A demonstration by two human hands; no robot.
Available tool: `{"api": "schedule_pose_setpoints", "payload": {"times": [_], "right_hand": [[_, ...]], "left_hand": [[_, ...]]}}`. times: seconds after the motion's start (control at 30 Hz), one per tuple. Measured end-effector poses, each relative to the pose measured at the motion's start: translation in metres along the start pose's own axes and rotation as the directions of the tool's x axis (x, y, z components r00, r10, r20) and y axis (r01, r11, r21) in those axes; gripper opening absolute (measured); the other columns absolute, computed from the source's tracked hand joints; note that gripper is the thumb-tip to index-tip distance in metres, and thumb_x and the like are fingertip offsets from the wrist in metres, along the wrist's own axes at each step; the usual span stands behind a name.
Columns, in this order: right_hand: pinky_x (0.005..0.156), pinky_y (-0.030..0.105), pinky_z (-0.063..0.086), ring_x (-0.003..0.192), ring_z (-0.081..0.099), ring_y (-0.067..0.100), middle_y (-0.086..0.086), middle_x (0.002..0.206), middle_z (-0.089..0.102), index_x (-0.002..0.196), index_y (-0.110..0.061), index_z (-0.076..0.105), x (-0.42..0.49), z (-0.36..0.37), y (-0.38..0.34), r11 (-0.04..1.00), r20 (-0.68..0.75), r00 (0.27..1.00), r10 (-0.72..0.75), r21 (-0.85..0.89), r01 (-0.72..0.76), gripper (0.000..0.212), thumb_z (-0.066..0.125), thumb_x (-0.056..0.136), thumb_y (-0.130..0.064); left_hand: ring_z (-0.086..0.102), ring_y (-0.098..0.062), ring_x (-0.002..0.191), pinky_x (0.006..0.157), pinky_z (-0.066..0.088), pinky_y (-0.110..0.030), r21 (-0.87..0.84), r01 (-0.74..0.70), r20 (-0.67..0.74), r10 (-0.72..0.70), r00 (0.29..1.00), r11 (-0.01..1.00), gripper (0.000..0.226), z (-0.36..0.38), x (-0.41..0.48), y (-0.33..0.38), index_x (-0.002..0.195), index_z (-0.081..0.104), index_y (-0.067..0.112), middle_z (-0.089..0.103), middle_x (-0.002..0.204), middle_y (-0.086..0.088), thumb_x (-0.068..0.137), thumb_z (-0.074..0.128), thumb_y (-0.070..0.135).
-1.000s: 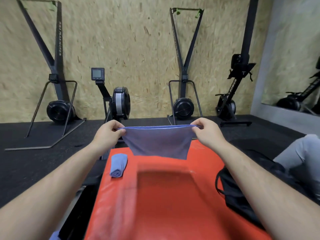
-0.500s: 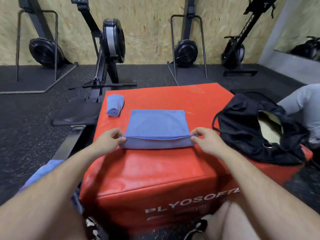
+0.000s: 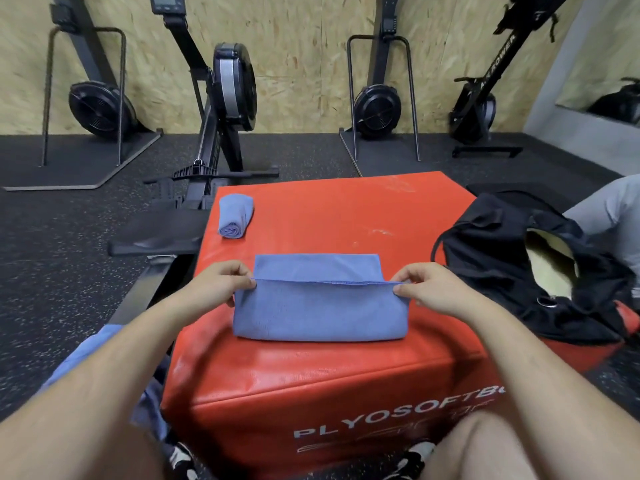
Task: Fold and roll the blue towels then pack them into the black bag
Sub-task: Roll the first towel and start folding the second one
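A blue towel (image 3: 318, 310) lies on the red foam box (image 3: 339, 216), partly folded over itself. My left hand (image 3: 221, 285) pinches the left end of its raised hemmed edge and my right hand (image 3: 427, 287) pinches the right end. That edge is held taut a little above the layer beneath. A second blue towel (image 3: 234, 216), rolled up, rests near the box's far left corner. The black bag (image 3: 498, 265) sits open on the box's right side, showing a pale lining.
More blue cloth (image 3: 104, 351) hangs below my left forearm beside the box. Rowing machines (image 3: 228, 88) and ski trainers stand on the black rubber floor along the wooden wall. Another person's grey-clad leg (image 3: 609, 209) is at the right, behind the bag.
The towel went from hanging in the air to lying on the box. Both hands then carried the pinched edge away from me, folding the near part over.
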State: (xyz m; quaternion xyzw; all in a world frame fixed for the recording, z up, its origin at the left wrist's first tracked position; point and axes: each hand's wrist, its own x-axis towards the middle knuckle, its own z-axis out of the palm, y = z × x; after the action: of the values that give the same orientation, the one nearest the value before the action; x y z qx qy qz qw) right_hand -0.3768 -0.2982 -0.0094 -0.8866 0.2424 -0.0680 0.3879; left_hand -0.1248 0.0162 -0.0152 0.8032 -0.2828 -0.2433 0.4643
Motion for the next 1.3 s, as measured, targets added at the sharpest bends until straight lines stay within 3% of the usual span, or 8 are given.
{"api": "schedule_pose_setpoints", "payload": {"times": [0.07, 0.17, 0.37, 0.5, 0.6, 0.8, 1.17, 1.3], "right_hand": [[0.064, 0.031, 0.050, 0.062, 0.056, 0.008, -0.006, 0.072, 0.068, 0.084, -0.020, 0.074, 0.018, 0.000, -0.003, 0.996, -0.020, 1.000, 0.014, -0.083, -0.015, 0.007, 0.069, 0.084, -0.015], [0.065, 0.030, 0.047, 0.060, 0.055, 0.009, -0.004, 0.075, 0.069, 0.085, -0.019, 0.072, 0.049, -0.001, -0.008, 0.988, -0.006, 0.999, 0.032, -0.152, -0.033, 0.009, 0.066, 0.084, -0.013], [0.058, 0.022, 0.042, 0.071, 0.058, 0.013, -0.004, 0.081, 0.067, 0.083, -0.021, 0.067, 0.086, 0.022, 0.008, 0.969, -0.046, 0.996, 0.075, -0.232, -0.083, 0.009, 0.063, 0.086, -0.015], [0.060, 0.025, 0.041, 0.074, 0.060, 0.015, -0.007, 0.078, 0.066, 0.082, -0.023, 0.066, 0.098, 0.028, 0.016, 0.966, -0.097, 0.992, 0.087, -0.235, -0.107, 0.007, 0.063, 0.086, -0.018], [0.067, 0.028, 0.040, 0.078, 0.060, 0.019, -0.004, 0.082, 0.065, 0.088, -0.022, 0.063, 0.103, 0.029, 0.020, 0.960, -0.120, 0.988, 0.100, -0.249, -0.127, 0.002, 0.062, 0.089, -0.023], [0.071, 0.033, 0.042, 0.086, 0.060, 0.026, 0.000, 0.084, 0.063, 0.093, -0.019, 0.059, 0.114, 0.035, 0.023, 0.945, -0.179, 0.978, 0.110, -0.286, -0.158, 0.011, 0.061, 0.093, -0.030], [0.067, 0.036, 0.038, 0.093, 0.060, 0.035, 0.006, 0.092, 0.062, 0.102, -0.022, 0.052, 0.127, 0.050, 0.017, 0.910, -0.292, 0.949, 0.116, -0.352, -0.219, 0.011, 0.049, 0.098, -0.031], [0.075, 0.041, 0.042, 0.104, 0.059, 0.038, 0.013, 0.114, 0.060, 0.123, -0.017, 0.049, 0.125, 0.054, 0.004, 0.846, -0.448, 0.891, 0.081, -0.442, -0.299, 0.028, 0.053, 0.098, -0.030]], "left_hand": [[0.054, -0.015, 0.069, 0.064, 0.046, -0.031, 0.041, 0.009, -0.069, -0.006, 0.998, 0.999, 0.014, 0.003, 0.013, 0.000, 0.087, 0.060, -0.002, 0.061, 0.075, -0.003, 0.089, 0.066, 0.010], [0.052, -0.017, 0.069, 0.069, 0.045, -0.035, 0.114, 0.040, -0.092, -0.029, 0.995, 0.993, 0.012, 0.001, 0.038, 0.002, 0.082, 0.061, 0.006, 0.060, 0.074, -0.002, 0.086, 0.067, 0.015], [0.046, -0.017, 0.061, 0.053, 0.038, -0.025, 0.261, 0.055, -0.105, -0.029, 0.994, 0.964, 0.013, 0.014, 0.074, -0.006, 0.079, 0.055, 0.013, 0.055, 0.070, -0.001, 0.089, 0.062, 0.010], [0.050, -0.015, 0.063, 0.057, 0.040, -0.026, 0.348, 0.029, -0.170, 0.033, 0.985, 0.937, 0.015, 0.019, 0.086, -0.021, 0.077, 0.056, 0.014, 0.060, 0.071, 0.002, 0.090, 0.062, 0.013], [0.054, -0.015, 0.067, 0.058, 0.039, -0.023, 0.375, 0.012, -0.205, 0.070, 0.976, 0.927, 0.014, 0.020, 0.093, -0.024, 0.078, 0.057, 0.016, 0.062, 0.073, 0.002, 0.091, 0.063, 0.015], [0.058, -0.023, 0.085, 0.072, 0.041, -0.034, 0.449, -0.003, -0.251, 0.129, 0.959, 0.894, 0.009, 0.023, 0.102, -0.029, 0.090, 0.058, 0.017, 0.065, 0.089, 0.000, 0.096, 0.059, 0.024], [0.057, -0.027, 0.086, 0.069, 0.036, -0.033, 0.490, 0.030, -0.323, 0.150, 0.934, 0.871, 0.008, 0.033, 0.132, -0.034, 0.099, 0.059, 0.018, 0.060, 0.086, -0.001, 0.096, 0.055, 0.024], [0.056, -0.037, 0.098, 0.078, 0.044, -0.042, 0.634, 0.072, -0.380, 0.229, 0.896, 0.770, 0.022, 0.040, 0.130, -0.030, 0.112, 0.058, 0.015, 0.052, 0.112, -0.014, 0.093, 0.059, 0.025]]}}
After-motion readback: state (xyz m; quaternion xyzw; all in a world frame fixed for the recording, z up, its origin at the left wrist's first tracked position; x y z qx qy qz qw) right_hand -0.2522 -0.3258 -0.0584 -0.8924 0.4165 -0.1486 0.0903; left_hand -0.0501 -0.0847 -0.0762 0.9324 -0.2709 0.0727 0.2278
